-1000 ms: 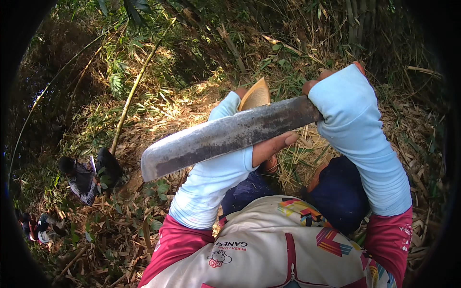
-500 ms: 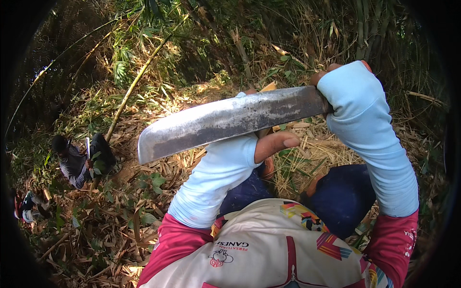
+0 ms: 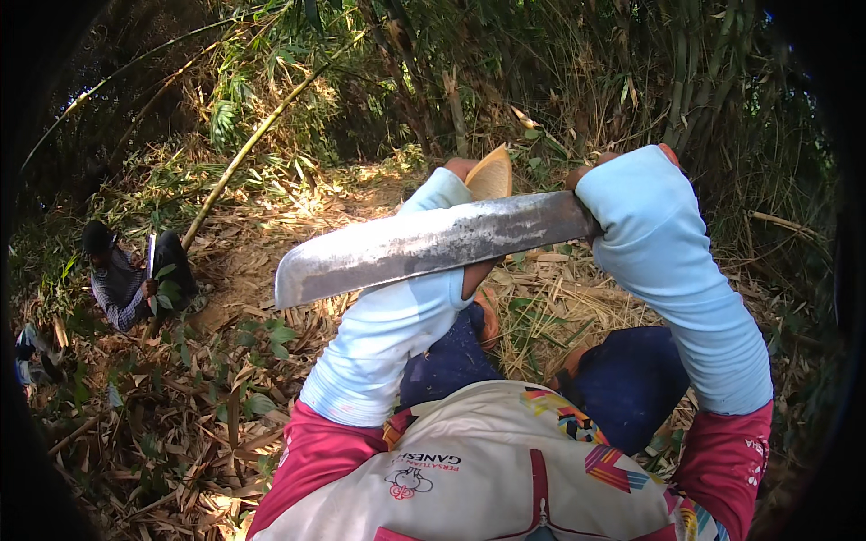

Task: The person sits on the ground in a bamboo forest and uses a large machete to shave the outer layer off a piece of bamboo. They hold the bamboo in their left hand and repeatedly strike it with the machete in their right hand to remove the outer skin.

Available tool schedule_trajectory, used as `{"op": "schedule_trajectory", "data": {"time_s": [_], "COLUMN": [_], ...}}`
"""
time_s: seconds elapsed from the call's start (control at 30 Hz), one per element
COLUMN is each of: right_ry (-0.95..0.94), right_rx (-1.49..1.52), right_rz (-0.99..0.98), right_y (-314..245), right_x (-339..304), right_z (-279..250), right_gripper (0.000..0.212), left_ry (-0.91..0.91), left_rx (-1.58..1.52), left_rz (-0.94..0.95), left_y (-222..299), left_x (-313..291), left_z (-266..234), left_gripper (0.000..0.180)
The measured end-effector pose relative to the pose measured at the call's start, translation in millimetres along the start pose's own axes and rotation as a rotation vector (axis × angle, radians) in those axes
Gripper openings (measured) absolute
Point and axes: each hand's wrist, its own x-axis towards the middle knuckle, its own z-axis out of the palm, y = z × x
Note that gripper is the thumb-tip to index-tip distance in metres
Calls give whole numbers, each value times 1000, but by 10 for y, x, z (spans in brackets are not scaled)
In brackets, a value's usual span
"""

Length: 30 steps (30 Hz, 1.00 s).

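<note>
My right hand (image 3: pixel 631 191), in a light blue sleeve that covers its back, is closed round the handle end of a machete (image 3: pixel 433 242). Its broad, worn steel blade points left, crossing in front of my left hand (image 3: pixel 440 189). Behind the blade, my left fingers curl about a pale tan piece of bamboo (image 3: pixel 492 174) with a slanted, pointed top. Most of that piece and the left thumb are hidden by the machete. I cannot tell whether the blade touches the bamboo.
A person (image 3: pixel 126 279) sits at the left holding an upright, long, light-coloured thing. Part of another person (image 3: pixel 36 356) shows at the left rim. A leaning bamboo pole (image 3: pixel 262 140) rises behind. Dry leaves (image 3: pixel 198 424) litter the ground; bamboo stems (image 3: pixel 695 81) stand at the back.
The machete has shifted slightly down, and more of the bamboo piece shows above it. My left thumb, stretched out below the blade before, is now hidden behind it.
</note>
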Motion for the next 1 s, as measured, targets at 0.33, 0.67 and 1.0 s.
{"op": "schedule_trajectory", "data": {"time_s": [0.33, 0.67, 1.0], "right_ry": [-12, 17, -10], "right_rx": [-65, -189, -85], "right_rz": [-84, -122, -73], "right_y": [-132, -237, -259], "right_x": [62, 75, 105], "right_z": [-139, -255, -304], "right_gripper": [12, 7, 19], "left_ry": [-5, 47, 62], "left_rx": [-131, -216, -113], "left_rz": [-8, 115, 211], "left_y": [210, 180, 191], "left_x": [-143, -194, -211], "left_z": [-71, 12, -18], "left_gripper": [87, 61, 57]}}
